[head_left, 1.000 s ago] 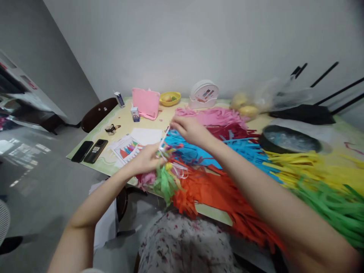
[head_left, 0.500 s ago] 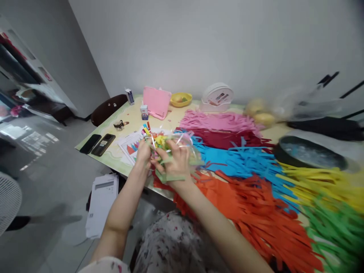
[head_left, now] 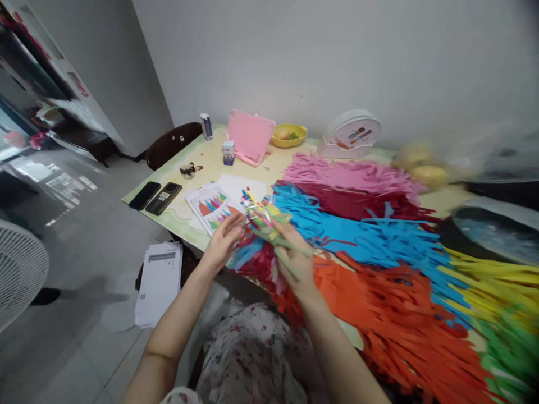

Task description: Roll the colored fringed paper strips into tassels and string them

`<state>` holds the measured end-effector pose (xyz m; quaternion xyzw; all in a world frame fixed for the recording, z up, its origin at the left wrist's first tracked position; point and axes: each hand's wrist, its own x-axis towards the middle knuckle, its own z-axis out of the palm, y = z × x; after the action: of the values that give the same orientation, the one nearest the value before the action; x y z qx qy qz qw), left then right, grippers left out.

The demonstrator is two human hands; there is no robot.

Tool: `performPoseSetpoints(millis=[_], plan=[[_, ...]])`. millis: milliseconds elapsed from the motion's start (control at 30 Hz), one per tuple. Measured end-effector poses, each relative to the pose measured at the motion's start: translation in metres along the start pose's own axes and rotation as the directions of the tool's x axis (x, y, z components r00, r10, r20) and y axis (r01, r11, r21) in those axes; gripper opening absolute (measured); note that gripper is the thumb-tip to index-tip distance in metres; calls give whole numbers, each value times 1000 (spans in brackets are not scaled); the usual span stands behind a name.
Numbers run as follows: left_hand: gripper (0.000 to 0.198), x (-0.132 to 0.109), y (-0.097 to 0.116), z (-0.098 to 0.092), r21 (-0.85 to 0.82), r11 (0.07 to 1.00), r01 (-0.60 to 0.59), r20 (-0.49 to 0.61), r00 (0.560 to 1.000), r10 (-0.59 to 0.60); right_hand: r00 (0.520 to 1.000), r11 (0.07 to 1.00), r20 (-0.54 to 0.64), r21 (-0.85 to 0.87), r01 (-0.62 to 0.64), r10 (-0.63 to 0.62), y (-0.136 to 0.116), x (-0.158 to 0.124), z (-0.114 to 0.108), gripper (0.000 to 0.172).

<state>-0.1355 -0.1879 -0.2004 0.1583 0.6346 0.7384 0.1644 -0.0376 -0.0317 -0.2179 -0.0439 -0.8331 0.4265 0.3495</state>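
Note:
My left hand (head_left: 222, 242) and my right hand (head_left: 293, 259) meet over the table's near edge around a bundle of coloured paper strips (head_left: 261, 220) tied with clear ribbon. The right hand's fingers curl round the bundle's green and yellow strips. The left hand cups the bundle's left side with its fingers partly stretched. Below the bundle hang red, blue and pink strip ends. Fringed paper sheets lie in rows to the right: pink (head_left: 349, 174), dark red (head_left: 366, 202), blue (head_left: 370, 238), orange (head_left: 391, 314), yellow (head_left: 492, 280) and green (head_left: 514, 353).
A printed sheet with coloured triangles (head_left: 214, 206) lies left of the bundle. Two phones (head_left: 155, 196) rest near the table's left corner. Farther back stand a pink tablet stand (head_left: 250, 136), a yellow bowl (head_left: 288, 135) and small cartons (head_left: 228, 152). A dark round pan (head_left: 488, 233) sits right. Papers (head_left: 159, 280) lie on a chair.
My right hand came back from the far blue sheet to the bundle and closed on it. The bundle has dropped lower toward the table edge. The camera turned left.

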Motion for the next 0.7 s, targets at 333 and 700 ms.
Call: performPoseSetpoints(millis=[333, 700], plan=[[34, 13, -37, -51, 972, 52, -231, 208, 939, 273, 974, 997, 213, -49, -61, 70, -6, -25, -13, 55], [26, 5, -24, -36, 935, 130, -330, 248, 871, 425, 905, 909, 423, -392, 143, 40, -22, 7, 18, 51]])
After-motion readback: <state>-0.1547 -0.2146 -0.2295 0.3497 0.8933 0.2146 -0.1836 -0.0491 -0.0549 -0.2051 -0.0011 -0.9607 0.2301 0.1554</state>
